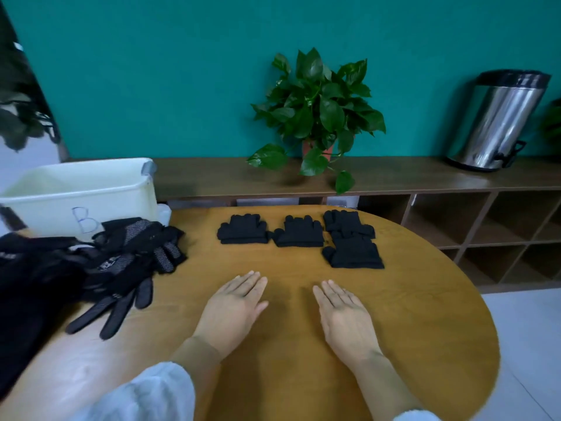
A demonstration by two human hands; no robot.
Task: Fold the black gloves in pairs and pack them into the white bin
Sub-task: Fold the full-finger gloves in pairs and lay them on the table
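Several folded pairs of black gloves lie in a row on the far part of the round wooden table [409, 314]: one pair [243, 230], a second [299, 233], and two more at the right [353, 250], one partly over the other. A loose heap of unfolded black gloves [121, 262] covers the table's left side. Behind that heap stands the white bin [76, 192], marked with a blue "B". My left hand [233, 308] and my right hand [344, 314] rest flat on the table, palms down, fingers straight, holding nothing, just in front of the folded pairs.
A low wooden shelf unit [425, 180] runs behind the table against a teal wall. On it stand a potted green plant [318, 117] and a steel pedal bin [498, 123]. The table's rounded edge falls off at the right to a pale floor.
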